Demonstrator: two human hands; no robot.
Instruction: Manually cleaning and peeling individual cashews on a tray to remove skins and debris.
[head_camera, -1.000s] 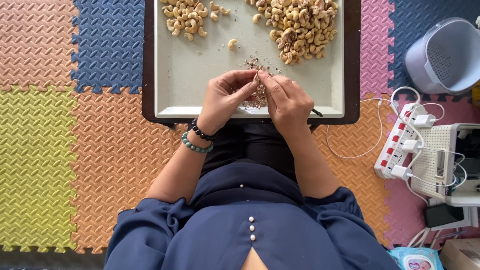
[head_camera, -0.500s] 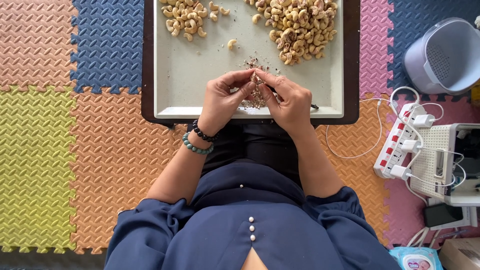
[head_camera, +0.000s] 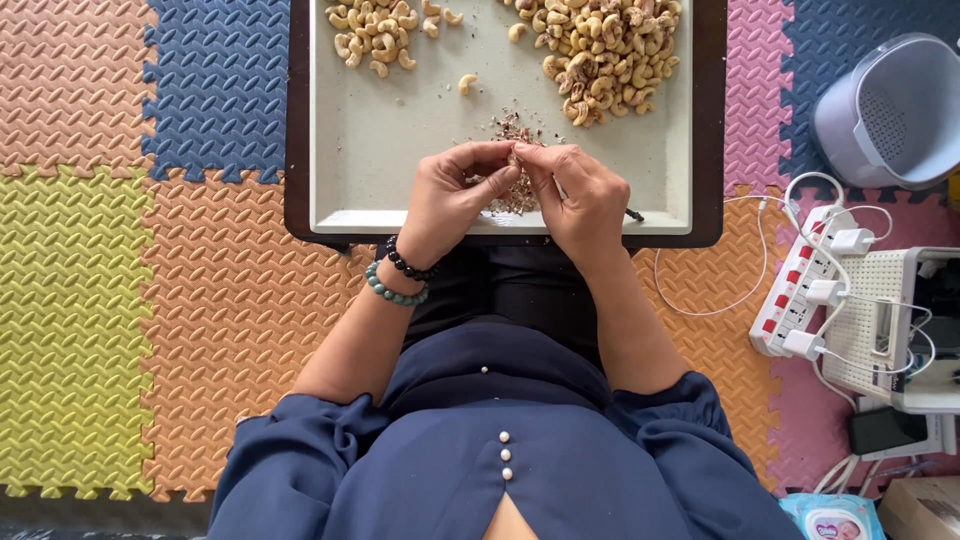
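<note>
Power strip (head_camera: 800, 290), grey bucket (head_camera: 885, 115)

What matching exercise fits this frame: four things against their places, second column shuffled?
Things:
1. peeled cashews
2. unpeeled cashews
3. skin flakes
4. power strip

Places:
A. on the floor mats, right of the tray
B. tray's far right
C. tray's far left
D. beneath the left hand and right hand

Pairs: 1-C, 2-B, 3-D, 4-A
</note>
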